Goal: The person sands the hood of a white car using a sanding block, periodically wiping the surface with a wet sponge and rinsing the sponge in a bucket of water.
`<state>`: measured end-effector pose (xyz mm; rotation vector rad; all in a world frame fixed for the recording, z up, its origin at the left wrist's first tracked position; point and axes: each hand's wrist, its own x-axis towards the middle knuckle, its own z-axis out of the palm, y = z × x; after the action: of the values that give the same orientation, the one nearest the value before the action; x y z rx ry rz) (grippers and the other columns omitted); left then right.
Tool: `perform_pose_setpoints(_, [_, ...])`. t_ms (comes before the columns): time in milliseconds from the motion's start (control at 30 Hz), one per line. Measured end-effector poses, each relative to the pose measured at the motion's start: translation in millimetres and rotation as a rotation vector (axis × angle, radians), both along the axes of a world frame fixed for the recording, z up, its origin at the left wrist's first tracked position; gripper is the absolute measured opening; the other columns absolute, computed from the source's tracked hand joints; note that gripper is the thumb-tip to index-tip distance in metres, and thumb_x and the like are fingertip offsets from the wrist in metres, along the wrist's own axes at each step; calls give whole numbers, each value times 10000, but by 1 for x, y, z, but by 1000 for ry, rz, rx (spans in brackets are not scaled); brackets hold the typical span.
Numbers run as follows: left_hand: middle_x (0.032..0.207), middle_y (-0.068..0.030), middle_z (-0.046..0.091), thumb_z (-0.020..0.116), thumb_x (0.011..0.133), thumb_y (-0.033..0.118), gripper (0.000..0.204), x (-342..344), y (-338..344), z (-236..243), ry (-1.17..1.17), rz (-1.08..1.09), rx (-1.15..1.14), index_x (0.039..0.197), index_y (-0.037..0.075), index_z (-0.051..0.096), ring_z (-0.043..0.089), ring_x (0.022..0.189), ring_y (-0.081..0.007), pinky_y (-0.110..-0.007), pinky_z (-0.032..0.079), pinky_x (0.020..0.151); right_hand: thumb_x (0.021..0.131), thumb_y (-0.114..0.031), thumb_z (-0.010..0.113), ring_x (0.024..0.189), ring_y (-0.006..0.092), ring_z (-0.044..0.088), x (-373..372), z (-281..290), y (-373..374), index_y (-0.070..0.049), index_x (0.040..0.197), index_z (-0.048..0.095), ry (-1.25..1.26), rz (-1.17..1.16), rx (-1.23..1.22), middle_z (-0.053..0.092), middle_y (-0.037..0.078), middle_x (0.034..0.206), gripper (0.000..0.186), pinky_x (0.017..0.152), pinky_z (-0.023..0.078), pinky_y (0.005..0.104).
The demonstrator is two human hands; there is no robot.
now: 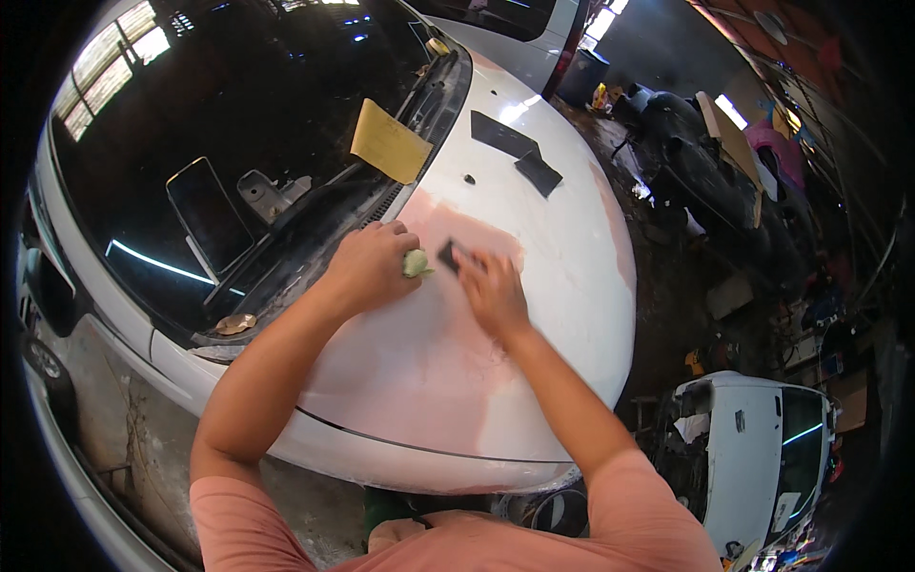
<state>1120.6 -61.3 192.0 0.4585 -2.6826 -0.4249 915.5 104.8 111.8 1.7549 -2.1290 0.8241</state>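
Observation:
Both my hands are over a white car hood (572, 286) that carries a broad pinkish patch (410, 381). My left hand (372, 265) is closed round a crumpled pale green cloth (416, 264), close to the windshield's lower edge. To its right, my right hand (492, 294) presses a small piece of black sandpaper (448, 254) against the pink area; its fingers are slightly blurred. Beyond my hands, black sandpaper sheets (505, 135) lie flat on the white paint. A yellow sheet (391, 141) rests at the base of the windshield.
A phone (210, 214) leans on the dark windshield (286, 105), and a crumpled brown scrap (235, 324) lies at its lower corner. Another white car (743, 448) stands at the lower right. Dark car parts (705, 172) are piled beyond the hood's right side.

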Motion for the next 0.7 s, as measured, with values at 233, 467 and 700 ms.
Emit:
perform_pose_setpoints(233, [1155, -93, 707, 829, 785, 250, 300, 18, 0, 13, 59, 31, 20, 1033, 109, 739, 664, 1102, -338, -451, 551, 936, 1026, -221, 639, 1151, 366, 594, 31, 2, -17, -193, 1372, 716, -21, 58, 14, 661, 99, 1306, 356, 1034, 487, 489])
perform_pose_setpoints(467, [1125, -104, 709, 823, 783, 247, 288, -2, 10, 27, 227, 89, 149, 1002, 75, 747, 679, 1085, -342, -441, 562, 899, 1008, -203, 647, 1141, 376, 596, -17, 16, -69, -188, 1396, 692, 35, 37, 7, 673, 117, 1254, 391, 1012, 499, 483])
perform_pose_setpoints(700, [1118, -100, 724, 823, 785, 299, 312, 24, 9, 22, -132, -207, 217, 1007, 87, 772, 672, 1104, -336, -433, 554, 935, 1001, -212, 657, 1124, 350, 597, 40, -4, 10, -202, 1385, 704, 55, 158, -10, 652, 88, 1276, 386, 1000, 500, 480])
